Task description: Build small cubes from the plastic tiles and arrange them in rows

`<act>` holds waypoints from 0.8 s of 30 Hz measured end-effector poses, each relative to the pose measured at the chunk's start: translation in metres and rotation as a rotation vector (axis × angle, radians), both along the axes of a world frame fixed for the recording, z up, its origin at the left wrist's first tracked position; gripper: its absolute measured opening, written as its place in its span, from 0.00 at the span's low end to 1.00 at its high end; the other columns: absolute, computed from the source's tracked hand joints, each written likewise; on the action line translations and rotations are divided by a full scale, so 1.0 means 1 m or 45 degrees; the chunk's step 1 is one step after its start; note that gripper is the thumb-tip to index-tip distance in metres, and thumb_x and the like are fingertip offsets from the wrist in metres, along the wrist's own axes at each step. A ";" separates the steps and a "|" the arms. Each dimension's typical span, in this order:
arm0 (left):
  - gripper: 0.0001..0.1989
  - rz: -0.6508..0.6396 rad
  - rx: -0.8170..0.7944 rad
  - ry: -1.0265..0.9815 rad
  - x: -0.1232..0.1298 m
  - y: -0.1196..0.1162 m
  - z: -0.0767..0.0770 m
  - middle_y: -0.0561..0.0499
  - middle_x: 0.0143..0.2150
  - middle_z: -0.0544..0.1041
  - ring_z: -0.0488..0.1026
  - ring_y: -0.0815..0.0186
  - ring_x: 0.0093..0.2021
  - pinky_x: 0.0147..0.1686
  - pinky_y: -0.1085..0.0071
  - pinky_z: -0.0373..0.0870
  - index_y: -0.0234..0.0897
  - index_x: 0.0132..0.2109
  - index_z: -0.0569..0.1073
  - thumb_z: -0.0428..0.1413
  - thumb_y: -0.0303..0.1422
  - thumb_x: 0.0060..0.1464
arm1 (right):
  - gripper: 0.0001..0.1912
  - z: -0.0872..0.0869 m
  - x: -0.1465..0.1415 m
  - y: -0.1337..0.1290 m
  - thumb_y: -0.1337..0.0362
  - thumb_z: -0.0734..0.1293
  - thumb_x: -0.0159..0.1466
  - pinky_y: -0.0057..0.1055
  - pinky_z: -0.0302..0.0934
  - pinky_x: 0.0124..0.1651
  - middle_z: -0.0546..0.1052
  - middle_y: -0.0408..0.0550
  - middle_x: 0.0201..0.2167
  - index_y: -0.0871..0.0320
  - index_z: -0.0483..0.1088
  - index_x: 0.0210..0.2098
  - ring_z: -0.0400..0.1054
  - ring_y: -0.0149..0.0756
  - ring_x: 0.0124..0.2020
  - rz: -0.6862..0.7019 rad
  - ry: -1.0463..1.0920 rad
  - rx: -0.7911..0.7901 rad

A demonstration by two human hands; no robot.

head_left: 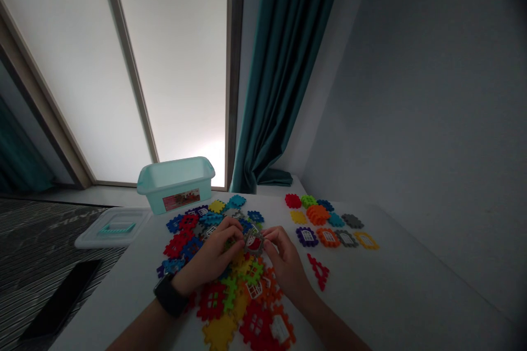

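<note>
The left hand (209,255) and the right hand (284,263) are close together, held just over a heap of interlocking plastic pieces (222,296) on the tabletop (370,296). The right hand pinches one grey piece (254,242) with a red window; the left hand curls in against that piece's other side, though I cannot tell whether it grips the piece too. The grey piece sits between the hands, above the middle of the heap. The heap mixes red, blue, yellow, green, orange and teal pieces, too overlapped to count.

To the right, well apart from the heap, lie six single plain pieces (298,217), one each of red, green, blue, yellow, teal and grey, around an orange stack (318,214). Below them is a row of four window frames (328,237): purple, orange, grey and yellow. One red zigzag strip (318,271) lies alone just below that row.

Beyond the heap stands one pale green bin (175,184) with a label on its side. One clear lid (113,227) with a green handle lies to its left, at the tabletop's edge. A black watch (169,295) circles the left wrist. One dark phone (61,299) lies on a striped rug (37,230).
</note>
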State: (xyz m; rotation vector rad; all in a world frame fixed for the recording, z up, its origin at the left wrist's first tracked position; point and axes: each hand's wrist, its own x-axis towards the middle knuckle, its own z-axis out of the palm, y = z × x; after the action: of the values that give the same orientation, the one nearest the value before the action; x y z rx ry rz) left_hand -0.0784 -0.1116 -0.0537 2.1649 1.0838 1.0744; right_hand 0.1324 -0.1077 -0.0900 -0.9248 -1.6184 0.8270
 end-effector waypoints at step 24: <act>0.08 -0.046 -0.104 -0.052 0.003 -0.002 0.004 0.48 0.47 0.71 0.72 0.61 0.47 0.51 0.64 0.70 0.39 0.39 0.74 0.51 0.32 0.65 | 0.13 0.007 -0.002 0.001 0.53 0.64 0.68 0.36 0.66 0.46 0.78 0.48 0.37 0.56 0.72 0.39 0.73 0.43 0.42 -0.001 -0.040 -0.186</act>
State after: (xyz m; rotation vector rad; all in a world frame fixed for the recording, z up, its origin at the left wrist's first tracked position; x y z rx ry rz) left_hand -0.0758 -0.1133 -0.0494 2.0820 1.0480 1.0354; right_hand 0.1307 -0.1070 -0.0833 -1.0454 -1.6007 0.9446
